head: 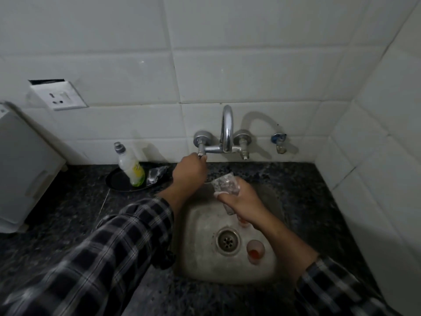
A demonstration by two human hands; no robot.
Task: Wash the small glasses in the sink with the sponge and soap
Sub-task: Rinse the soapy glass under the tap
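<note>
My right hand [241, 205] grips a small clear glass [224, 185], soapy with foam, tilted over the back of the steel sink [196, 254]. My left hand [190, 173] reaches up and pinches the left tap valve [201, 153] of the wall faucet [227, 131]. A second small glass [255, 250] with orange residue lies in the sink right of the drain [227, 240]. Another glass with orange residue [242, 221] peeks out under my right wrist. The soapy sponge [157, 174] and the soap bottle [131, 168] sit on a dark plate [117, 181] left of the sink.
Dark granite counter [75, 206] surrounds the sink. A white appliance [20, 169] stands at the far left. A wall socket [58, 94] sits above it. A small blue-handled tap [279, 142] is on the tiled wall at the right.
</note>
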